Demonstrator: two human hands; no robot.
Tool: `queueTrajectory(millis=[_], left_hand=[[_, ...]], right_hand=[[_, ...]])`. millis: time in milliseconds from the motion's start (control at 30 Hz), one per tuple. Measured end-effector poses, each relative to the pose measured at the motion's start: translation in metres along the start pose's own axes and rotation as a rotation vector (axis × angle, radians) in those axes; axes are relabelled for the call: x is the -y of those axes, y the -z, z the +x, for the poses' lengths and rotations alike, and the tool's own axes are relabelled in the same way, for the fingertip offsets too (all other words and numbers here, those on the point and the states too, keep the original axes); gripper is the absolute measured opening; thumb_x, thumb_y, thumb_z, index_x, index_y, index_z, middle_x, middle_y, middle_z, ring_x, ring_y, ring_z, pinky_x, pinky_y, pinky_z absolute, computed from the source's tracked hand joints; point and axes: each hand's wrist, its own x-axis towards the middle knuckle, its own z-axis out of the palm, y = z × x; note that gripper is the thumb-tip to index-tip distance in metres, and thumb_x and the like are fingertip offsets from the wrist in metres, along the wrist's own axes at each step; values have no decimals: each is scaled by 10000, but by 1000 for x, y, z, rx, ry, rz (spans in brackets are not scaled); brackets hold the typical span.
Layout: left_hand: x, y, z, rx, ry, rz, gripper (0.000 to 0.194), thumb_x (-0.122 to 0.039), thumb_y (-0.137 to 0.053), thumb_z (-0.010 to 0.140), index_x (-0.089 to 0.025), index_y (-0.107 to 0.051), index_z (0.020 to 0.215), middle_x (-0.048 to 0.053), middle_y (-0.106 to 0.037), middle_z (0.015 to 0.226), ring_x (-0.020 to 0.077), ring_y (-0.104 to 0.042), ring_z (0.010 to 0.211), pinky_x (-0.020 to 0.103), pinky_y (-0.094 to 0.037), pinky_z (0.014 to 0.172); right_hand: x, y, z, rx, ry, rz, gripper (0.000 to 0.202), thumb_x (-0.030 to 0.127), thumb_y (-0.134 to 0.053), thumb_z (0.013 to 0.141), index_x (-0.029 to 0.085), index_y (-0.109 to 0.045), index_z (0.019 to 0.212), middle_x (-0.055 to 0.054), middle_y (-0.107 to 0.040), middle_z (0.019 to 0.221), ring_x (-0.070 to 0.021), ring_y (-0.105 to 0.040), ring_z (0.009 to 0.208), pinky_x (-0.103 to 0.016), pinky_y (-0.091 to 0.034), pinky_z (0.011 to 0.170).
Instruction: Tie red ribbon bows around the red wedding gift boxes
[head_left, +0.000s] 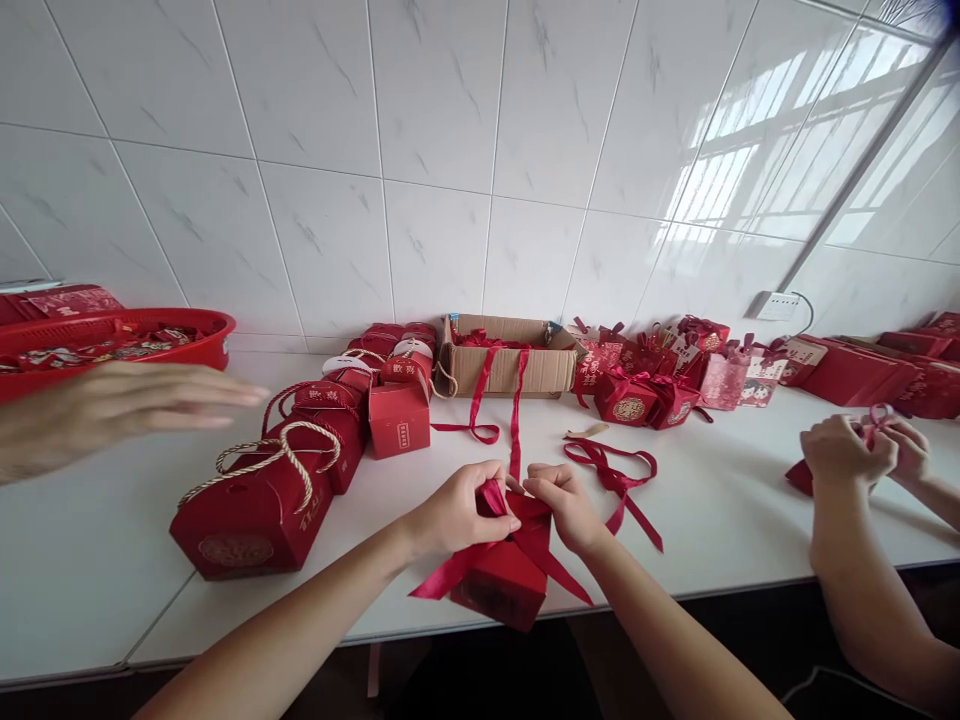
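A small red gift box (499,580) stands near the table's front edge, between my two hands. Wide red ribbon (450,572) lies over its top, one tail hanging out to the left and another to the right. My left hand (465,510) pinches a loop of the ribbon above the box. On the other side, my right hand (564,505) is closed on the ribbon, its fingertips close to those of my left. The spot where the ribbon crosses is partly hidden by my fingers.
Rope-handled red boxes (251,510) stand at left, near a co-worker's blurred hand (135,410) and a red basket (217,335). Behind is a cardboard box (499,370) with ribbons. Loose ribbon (615,475) and bow-tied boxes (634,400) lie right; another person's hands (851,450) work there.
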Motion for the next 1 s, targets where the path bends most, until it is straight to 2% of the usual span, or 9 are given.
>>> queueTrajectory(millis=[167, 300, 467, 600, 700, 833, 1000], left_hand=[[3, -2, 0, 0, -21, -7, 278, -187, -668, 677, -197, -391, 679, 3, -565, 750, 204, -562, 912, 280, -427, 706], [6, -2, 1, -20, -16, -5, 298, -204, -673, 672, -202, -375, 663, -21, -500, 664, 195, -561, 862, 255, -415, 640], [6, -2, 1, -16, 18, -2, 309, -219, -680, 662, -192, -372, 652, -10, -537, 705, 129, -518, 661, 243, -388, 570], [3, -4, 1, -6, 49, 9, 289, -209, -652, 676, -196, -364, 667, -53, -478, 623, 85, -433, 544, 219, -347, 513], [2, -5, 2, -18, 42, 31, 300, -234, -666, 669, -197, -368, 656, -61, -430, 606, 99, -461, 575, 222, -374, 538], [2, 0, 6, -16, -7, 4, 347, -300, -710, 672, -196, -381, 636, -25, -489, 660, 165, -555, 768, 272, -436, 686], [2, 12, 9, 69, 41, -85, 315, -340, -682, 736, -185, -418, 660, -18, -547, 725, 110, -496, 631, 263, -409, 623]], right_hand=[[-7, -1, -2, -19, -11, 23, 483, 338, -567, 687, 193, -193, 417, 56, -201, 502, -73, -162, 490, -264, -141, 480], [-6, 2, -2, -5, -12, 11, 499, 341, -588, 681, 193, -192, 416, 55, -190, 509, -75, -163, 494, -268, -135, 483], [-5, 6, -2, 18, -11, -25, 499, 335, -591, 700, 192, -193, 436, 53, -192, 526, -78, -160, 502, -278, -124, 495], [-4, 9, -4, 28, -8, -53, 499, 340, -586, 723, 195, -187, 461, 50, -193, 540, -83, -160, 515, -278, -135, 500], [-1, 10, -5, 33, -21, -42, 525, 381, -605, 729, 194, -198, 456, 49, -207, 548, -81, -163, 520, -273, -152, 505], [4, 6, -5, -18, -71, 28, 556, 450, -649, 714, 196, -224, 462, 53, -223, 538, -80, -187, 521, -267, -158, 507], [10, 3, -3, 35, -106, 43, 550, 508, -637, 743, 192, -269, 483, 50, -265, 556, -85, -233, 536, -261, -193, 526]])
